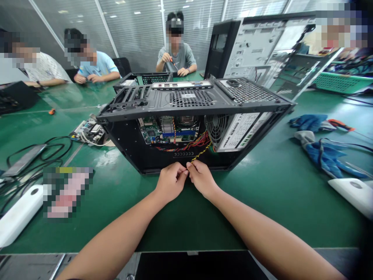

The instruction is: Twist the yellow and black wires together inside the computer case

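Observation:
A black computer case [131, 155] stands on the green table with its open side facing me. Inside it are a motherboard [151, 134] and a power supply [241, 134] with a fan and a white label. A yellow-and-black twisted cable [201, 153] runs from the power supply down to my hands. My right hand [202, 178] is closed on this cable at the case's lower front edge. Close beside it, my left hand [172, 181] is pinched, fingertips meeting those of the right. Whatever sits between the left fingertips is hidden.
Blue-and-grey gloves [323, 155] and an orange-handled tool [340, 124] lie to the right. On the left are black cables [62, 149], a circuit-board assembly [91, 130] and a white device [23, 214]. Another case [247, 50] and a green basket [344, 81] stand behind. Several people sit across the table.

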Motion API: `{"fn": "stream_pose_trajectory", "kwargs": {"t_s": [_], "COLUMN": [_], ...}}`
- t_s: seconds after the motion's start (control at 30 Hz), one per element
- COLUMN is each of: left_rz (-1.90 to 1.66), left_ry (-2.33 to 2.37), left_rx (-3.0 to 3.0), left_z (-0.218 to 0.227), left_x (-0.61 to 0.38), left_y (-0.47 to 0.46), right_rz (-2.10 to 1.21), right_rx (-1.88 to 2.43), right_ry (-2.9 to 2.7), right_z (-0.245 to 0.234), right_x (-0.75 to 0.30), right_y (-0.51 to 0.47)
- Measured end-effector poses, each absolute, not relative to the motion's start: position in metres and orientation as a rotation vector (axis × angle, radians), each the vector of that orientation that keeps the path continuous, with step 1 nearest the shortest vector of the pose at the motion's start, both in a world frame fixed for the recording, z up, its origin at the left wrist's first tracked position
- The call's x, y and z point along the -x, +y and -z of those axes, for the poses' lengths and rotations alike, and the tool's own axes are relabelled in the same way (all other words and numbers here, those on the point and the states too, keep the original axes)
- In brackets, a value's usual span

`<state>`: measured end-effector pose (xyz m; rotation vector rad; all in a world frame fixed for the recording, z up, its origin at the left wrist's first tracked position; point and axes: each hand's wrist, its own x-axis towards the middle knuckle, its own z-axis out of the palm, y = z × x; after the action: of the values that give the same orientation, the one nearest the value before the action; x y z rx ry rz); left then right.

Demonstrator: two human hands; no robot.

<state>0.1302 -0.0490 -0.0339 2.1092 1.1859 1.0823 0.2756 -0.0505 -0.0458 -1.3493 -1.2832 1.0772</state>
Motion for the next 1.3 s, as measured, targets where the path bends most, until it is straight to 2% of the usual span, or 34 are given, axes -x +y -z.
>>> {"fn": "stream_pose_trajectory", "kwargs": {"t_s": [1.3], "left_rz": [-1.041], "left_ry": [1.216], "left_rx": [-2.083], "left_z": [0.0314], "left_x": [-0.1301], "left_y": [-0.0474], "right_rz": [-1.098], "right_rx": [1.347], "right_ry": [-1.269], "right_z": [0.0442], "right_x": [-0.2755], "right_y": [-0.0517]}}
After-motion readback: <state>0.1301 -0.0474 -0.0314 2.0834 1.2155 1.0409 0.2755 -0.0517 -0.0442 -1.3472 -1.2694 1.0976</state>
